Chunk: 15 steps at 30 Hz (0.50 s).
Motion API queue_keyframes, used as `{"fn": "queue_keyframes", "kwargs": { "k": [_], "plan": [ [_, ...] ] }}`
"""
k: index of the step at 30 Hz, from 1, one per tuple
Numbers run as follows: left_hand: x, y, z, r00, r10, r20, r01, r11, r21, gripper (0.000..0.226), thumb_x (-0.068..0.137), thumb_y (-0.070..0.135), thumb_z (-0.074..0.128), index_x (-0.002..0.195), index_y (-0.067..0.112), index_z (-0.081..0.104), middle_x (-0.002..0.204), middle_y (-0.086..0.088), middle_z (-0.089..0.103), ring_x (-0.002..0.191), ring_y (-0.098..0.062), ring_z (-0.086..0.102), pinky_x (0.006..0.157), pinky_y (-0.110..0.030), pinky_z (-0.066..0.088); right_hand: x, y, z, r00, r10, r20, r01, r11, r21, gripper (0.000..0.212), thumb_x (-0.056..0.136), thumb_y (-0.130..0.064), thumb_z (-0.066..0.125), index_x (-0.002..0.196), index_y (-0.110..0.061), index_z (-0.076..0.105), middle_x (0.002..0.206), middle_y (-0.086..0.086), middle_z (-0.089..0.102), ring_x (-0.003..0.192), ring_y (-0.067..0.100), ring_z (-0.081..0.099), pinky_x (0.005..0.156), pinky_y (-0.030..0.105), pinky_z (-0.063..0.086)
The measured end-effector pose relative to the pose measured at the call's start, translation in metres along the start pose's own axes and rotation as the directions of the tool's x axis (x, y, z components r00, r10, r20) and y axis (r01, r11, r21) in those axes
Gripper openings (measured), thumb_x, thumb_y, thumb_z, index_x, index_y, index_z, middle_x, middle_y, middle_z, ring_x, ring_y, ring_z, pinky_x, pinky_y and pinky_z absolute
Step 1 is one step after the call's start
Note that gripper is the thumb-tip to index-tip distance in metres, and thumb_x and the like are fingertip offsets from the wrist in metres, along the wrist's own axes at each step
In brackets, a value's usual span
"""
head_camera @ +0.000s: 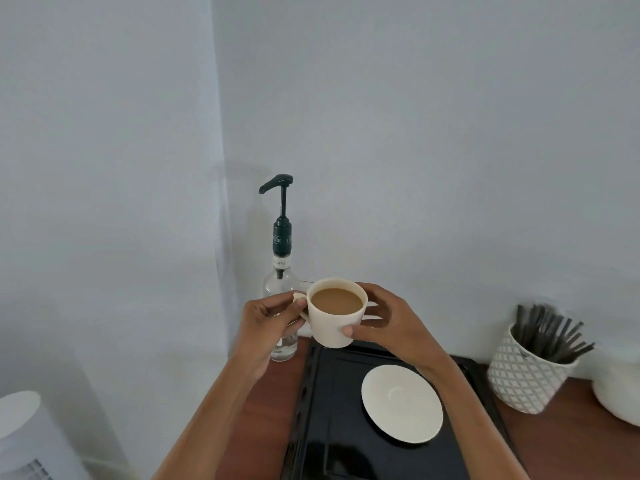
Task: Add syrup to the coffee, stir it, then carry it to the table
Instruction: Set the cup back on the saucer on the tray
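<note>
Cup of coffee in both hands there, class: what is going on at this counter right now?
A person holds a cream cup of milky coffee off the counter: the left hand pinches its handle and the right hand steadies its side. It sits below and right of the spout of the syrup pump bottle, whose pump is up and untouched. The empty saucer lies on a black tray. Dark stir sticks stand in a patterned pot.
</note>
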<state>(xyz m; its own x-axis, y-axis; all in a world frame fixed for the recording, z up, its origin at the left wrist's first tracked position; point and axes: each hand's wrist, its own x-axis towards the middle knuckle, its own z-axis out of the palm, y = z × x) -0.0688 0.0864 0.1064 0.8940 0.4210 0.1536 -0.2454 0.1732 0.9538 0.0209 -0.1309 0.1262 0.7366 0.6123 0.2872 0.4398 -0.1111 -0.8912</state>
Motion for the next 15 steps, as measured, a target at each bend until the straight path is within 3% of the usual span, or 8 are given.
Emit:
{"fn": "queue_keyframes", "kwargs": {
  "k": [3, 5, 8, 15],
  "plan": [
    [-0.005, -0.017, 0.019, 0.999, -0.025, 0.031, 0.025, 1.0, 0.005, 0.02, 0.096, 0.006, 0.069, 0.093, 0.016, 0.087, 0.067, 0.004, 0.078, 0.057, -0.006, 0.071, 0.054, -0.015, 0.045, -0.014, 0.013, -0.017, 1.0, 0.017, -0.006, -0.017, 1.0, 0.007, 0.064, 0.072, -0.029, 0.095, 0.128, -0.036, 0.065, 0.126, -0.012, 0.071, 0.114, 0.013, 0.069, 0.092, 0.027, 0.06],
    [-0.008, -0.029, 0.032, 0.998, -0.041, 0.038, 0.042, 0.999, -0.018, 0.025, 0.096, 0.006, 0.07, 0.089, 0.022, 0.088, 0.082, -0.001, 0.084, 0.076, -0.011, 0.081, 0.066, -0.014, 0.059, -0.022, 0.022, -0.028, 0.999, 0.038, -0.007, -0.038, 0.999, 0.003, 0.063, 0.071, -0.027, 0.095, 0.126, -0.038, 0.065, 0.125, -0.013, 0.072, 0.112, 0.013, 0.07, 0.089, 0.024, 0.06],
    [-0.012, -0.05, 0.047, 0.996, -0.046, 0.074, 0.046, 0.999, -0.006, 0.024, 0.095, 0.005, 0.07, 0.093, 0.022, 0.087, 0.099, -0.007, 0.085, 0.097, -0.018, 0.081, 0.081, -0.025, 0.065, -0.036, 0.04, -0.044, 0.997, 0.071, -0.008, -0.071, 0.997, 0.009, 0.065, 0.069, -0.023, 0.096, 0.125, -0.035, 0.066, 0.122, -0.012, 0.073, 0.109, 0.014, 0.072, 0.086, 0.024, 0.06],
    [-0.021, -0.092, 0.078, 0.988, -0.133, 0.083, 0.134, 0.991, -0.005, 0.022, 0.096, 0.003, 0.068, 0.098, 0.018, 0.085, 0.103, -0.009, 0.084, 0.098, -0.018, 0.08, 0.083, -0.025, 0.065, -0.062, 0.083, -0.07, 0.992, 0.126, -0.009, -0.126, 0.992, 0.021, 0.07, 0.069, -0.018, 0.096, 0.13, -0.029, 0.065, 0.124, -0.009, 0.072, 0.113, 0.015, 0.072, 0.093, 0.026, 0.059]
  ]
}}
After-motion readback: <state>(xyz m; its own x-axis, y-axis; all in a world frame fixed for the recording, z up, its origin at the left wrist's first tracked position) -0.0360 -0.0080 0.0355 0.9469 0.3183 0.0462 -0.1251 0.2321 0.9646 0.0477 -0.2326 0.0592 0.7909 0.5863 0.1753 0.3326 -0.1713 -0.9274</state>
